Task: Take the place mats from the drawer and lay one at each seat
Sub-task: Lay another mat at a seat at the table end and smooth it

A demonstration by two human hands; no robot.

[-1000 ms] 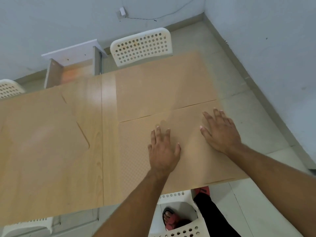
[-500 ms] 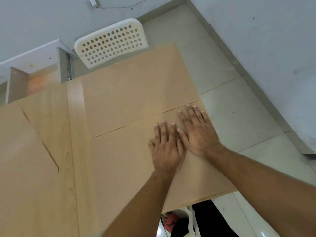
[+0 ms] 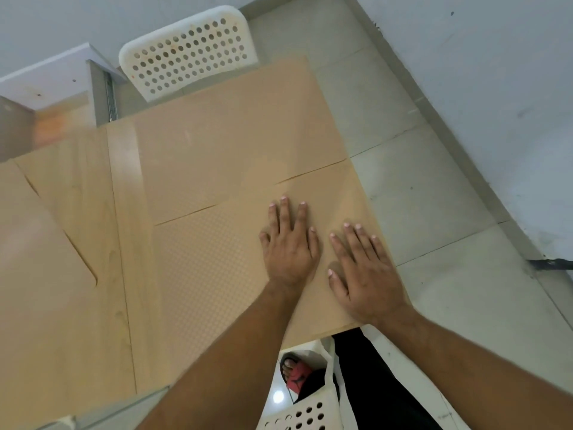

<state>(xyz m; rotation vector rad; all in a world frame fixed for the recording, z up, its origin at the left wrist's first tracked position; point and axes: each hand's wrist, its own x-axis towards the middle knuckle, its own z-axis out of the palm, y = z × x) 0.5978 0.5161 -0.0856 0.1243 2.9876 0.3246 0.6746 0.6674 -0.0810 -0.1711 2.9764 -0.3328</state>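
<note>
A tan, dot-textured place mat (image 3: pixel 210 268) lies flat on the near right part of the wooden table (image 3: pixel 124 212). My left hand (image 3: pixel 290 246) and my right hand (image 3: pixel 362 274) both rest palm-down on it, fingers spread, side by side, holding nothing. A second tan place mat (image 3: pixel 235 131) lies beyond it, in front of the far white chair (image 3: pixel 189 51). A third place mat (image 3: pixel 34 243) with a rounded corner lies at the left. The open drawer (image 3: pixel 46 119) of a white cabinet shows at the upper left.
A white perforated chair (image 3: pixel 304 411) stands just below the table's near edge, with my leg and a foot in a red sandal beside it. Grey tiled floor and a pale wall run along the right.
My right hand has slid back toward me and slightly right, away from the mat's far edge. My left hand stays flat on the mat. The view has shifted a little.
</note>
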